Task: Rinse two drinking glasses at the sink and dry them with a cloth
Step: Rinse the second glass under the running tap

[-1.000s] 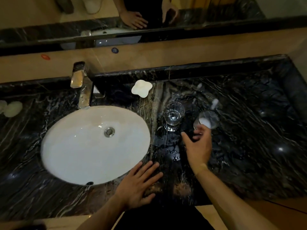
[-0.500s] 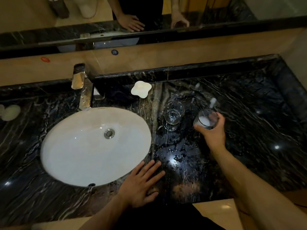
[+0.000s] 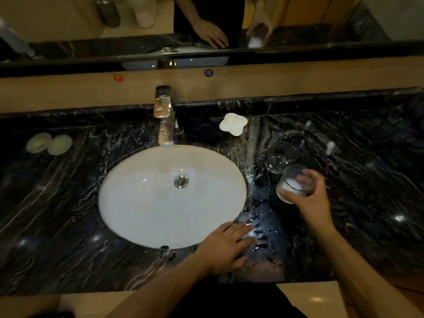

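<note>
Gripping one drinking glass [image 3: 294, 185] with curled right hand [image 3: 308, 200] fingers, I hold it above the counter [image 3: 367, 203] beside the second glass [image 3: 276, 162]; my left hand [image 3: 226, 247] lies flat, fingers straight, by the sink [image 3: 137, 203].

White flower-shaped dish [image 3: 233, 124] right of faucet [image 3: 165, 118]; two pale discs [image 3: 48, 143], possibly soaps, far left.

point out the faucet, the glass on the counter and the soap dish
faucet [image 3: 165, 125], head view, on the spout
glass on the counter [image 3: 276, 162], head view, on its base
soap dish [image 3: 233, 124], head view, on its middle
</note>
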`<state>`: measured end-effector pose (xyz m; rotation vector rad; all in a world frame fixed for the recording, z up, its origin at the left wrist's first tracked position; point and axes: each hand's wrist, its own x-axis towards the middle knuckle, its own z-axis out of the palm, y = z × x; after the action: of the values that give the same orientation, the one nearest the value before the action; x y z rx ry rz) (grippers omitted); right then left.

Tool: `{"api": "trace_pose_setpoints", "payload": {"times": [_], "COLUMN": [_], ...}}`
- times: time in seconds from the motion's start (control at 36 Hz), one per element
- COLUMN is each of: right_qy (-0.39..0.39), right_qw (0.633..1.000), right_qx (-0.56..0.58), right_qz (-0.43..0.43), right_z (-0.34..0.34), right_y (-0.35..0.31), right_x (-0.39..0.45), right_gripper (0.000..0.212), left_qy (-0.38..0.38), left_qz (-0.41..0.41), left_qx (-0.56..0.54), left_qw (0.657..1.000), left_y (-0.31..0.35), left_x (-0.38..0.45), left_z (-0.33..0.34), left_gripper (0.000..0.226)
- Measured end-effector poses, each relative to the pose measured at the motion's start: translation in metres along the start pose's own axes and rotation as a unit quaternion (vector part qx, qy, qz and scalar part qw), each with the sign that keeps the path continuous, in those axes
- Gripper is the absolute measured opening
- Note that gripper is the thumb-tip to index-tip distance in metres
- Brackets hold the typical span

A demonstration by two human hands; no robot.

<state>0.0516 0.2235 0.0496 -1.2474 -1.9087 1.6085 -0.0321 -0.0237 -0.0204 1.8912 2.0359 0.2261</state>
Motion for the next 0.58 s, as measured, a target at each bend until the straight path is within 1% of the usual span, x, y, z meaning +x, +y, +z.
{"api": "trace_pose_setpoints", "payload": {"times": [0.11,0.22,0.33,0.47,0.53,0.58], "right_qy": [-0.037,-0.076,-0.115,-0.131,-0.140,-0.152], "right_qw": [0.999,0.997,0.992,0.988,0.986,0.985], "right_qx": [-0.007,-0.027,-0.047,-0.085,-0.088,-0.086], "right_qz": [-0.003,-0.017,0.000,-0.013,-0.013,-0.010], "right_z": [0.042,0.089,0.137,0.191,0.209,0.226], "right_y": [-0.005,-0.005,-0.014,-0.026,-0.032,-0.039], "right_x": [-0.017,-0.029,-0.036,-0.040,-0.040,-0.039], "right_gripper": [0.076,0.072,0.077,0.080,0.080,0.078], "left_qy": [0.069,0.084,0.083,0.132,0.149,0.163], "left_qz": [-0.012,-0.053,-0.104,-0.234,-0.264,-0.275], "left_qx": [-0.053,-0.020,0.008,0.043,0.057,0.067], "left_qw": [0.996,0.995,0.991,0.962,0.951,0.945], "left_y": [-0.032,-0.080,-0.133,-0.202,-0.226,-0.243], "left_x": [-0.029,-0.065,-0.107,-0.167,-0.177,-0.175], "left_z": [-0.023,-0.040,-0.055,-0.073,-0.088,-0.109], "left_gripper": [0.041,0.035,0.034,0.043,0.048,0.052]}}
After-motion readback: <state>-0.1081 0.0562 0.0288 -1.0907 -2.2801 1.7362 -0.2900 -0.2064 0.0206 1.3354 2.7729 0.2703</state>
